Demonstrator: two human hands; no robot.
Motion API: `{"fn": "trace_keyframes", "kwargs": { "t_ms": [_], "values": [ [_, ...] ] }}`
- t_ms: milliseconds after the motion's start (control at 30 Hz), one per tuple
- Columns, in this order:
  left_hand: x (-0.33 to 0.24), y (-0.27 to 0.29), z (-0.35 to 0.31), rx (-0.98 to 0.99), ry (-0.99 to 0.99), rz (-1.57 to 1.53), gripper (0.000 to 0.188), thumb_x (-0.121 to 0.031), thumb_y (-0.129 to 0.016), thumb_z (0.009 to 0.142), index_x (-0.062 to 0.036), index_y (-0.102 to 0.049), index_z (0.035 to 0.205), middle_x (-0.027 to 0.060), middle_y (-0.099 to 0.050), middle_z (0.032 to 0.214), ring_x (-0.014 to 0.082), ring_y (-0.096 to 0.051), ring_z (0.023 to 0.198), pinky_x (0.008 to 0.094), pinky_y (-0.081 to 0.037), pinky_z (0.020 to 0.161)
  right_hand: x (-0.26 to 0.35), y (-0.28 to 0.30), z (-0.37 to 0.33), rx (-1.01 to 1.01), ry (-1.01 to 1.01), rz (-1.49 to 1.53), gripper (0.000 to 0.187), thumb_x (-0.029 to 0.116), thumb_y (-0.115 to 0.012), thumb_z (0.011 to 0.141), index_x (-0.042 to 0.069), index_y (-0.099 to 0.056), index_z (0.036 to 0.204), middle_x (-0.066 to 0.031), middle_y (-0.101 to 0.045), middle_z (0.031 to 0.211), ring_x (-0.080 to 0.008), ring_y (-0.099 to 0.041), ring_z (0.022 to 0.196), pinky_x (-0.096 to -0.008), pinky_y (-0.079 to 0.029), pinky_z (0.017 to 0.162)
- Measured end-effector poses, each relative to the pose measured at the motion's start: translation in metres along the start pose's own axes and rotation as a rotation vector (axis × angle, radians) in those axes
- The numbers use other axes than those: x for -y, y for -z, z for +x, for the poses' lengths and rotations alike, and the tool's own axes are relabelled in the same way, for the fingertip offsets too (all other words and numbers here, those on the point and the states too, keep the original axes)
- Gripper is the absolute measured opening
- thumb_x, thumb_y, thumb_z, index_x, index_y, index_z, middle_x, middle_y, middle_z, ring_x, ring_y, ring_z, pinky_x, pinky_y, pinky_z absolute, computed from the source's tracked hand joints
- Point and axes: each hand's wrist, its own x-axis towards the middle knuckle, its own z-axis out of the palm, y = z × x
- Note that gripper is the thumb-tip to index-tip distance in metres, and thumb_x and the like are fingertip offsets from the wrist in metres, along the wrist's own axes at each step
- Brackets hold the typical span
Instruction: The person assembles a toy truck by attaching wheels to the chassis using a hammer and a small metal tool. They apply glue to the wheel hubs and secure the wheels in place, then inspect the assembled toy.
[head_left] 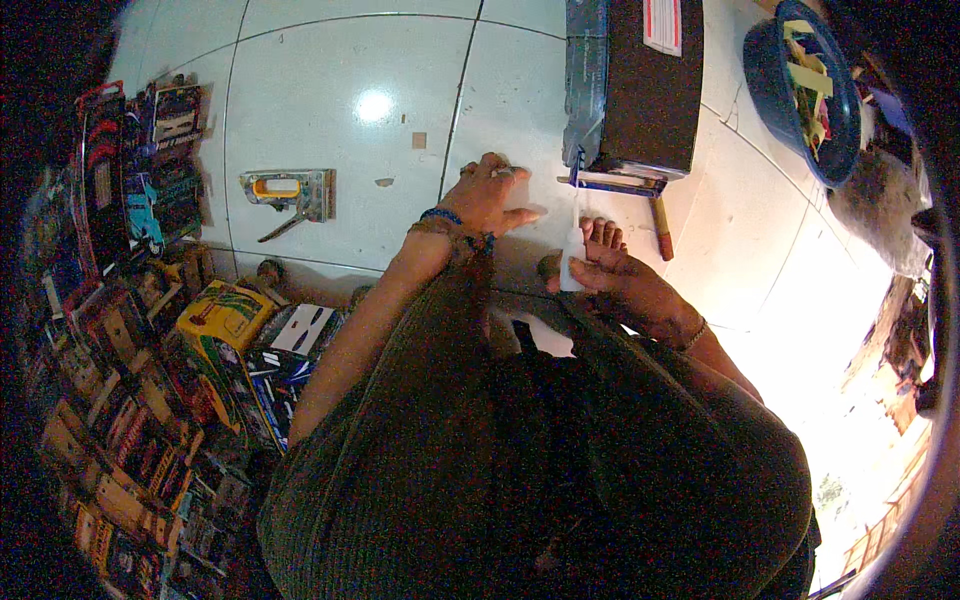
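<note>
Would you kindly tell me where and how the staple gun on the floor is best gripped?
I'd grip the staple gun by its yellow-edged handle, coming from the left: it lies on its side, handle end pointing left, its lever standing apart.

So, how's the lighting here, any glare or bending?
Head view: light is uneven, with a round glare spot on the tiled floor, lower right burnt to white, dark clothing grainy. Head view: tile seams curve near the rim, corners black; the white bottle in the right hand reads clearly enough.
</note>
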Motion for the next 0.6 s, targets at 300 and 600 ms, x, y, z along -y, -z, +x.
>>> {"fn": "trace_keyframes", "kwargs": {
  "t_ms": [300,600],
  "values": [
    [-0.002,0.002,0.0,-0.022,0.001,0.008,0.069,-0.05,-0.073,0.08,-0.0089,-0.055,0.132,0.0225,-0.054,0.126,0.0413,-0.048,0.122,0.0508,-0.038,0.106,0.003,-0.002,-0.007,-0.008,0.023,0.024,0.034,0.035,-0.05,0.103,0.003,-0.053,0.115,-0.0108,-0.057,0.107,-0.0167,-0.05,0.094,-0.0326,-0.043,0.084],
    [0.006,-0.008,0.001,-0.091,-0.034,0.011,0.067,-0.05,-0.074,0.08,-0.009,-0.056,0.13,0.0223,-0.056,0.123,0.0403,-0.05,0.12,0.0496,-0.041,0.103,0.031,-0.006,-0.017,0.028,-0.107,0.154,0.036,0.039,-0.05,0.103,0.007,-0.054,0.119,-0.0075,-0.059,0.098,-0.0123,-0.052,0.09,-0.0279,-0.045,0.079]
  ]
}}
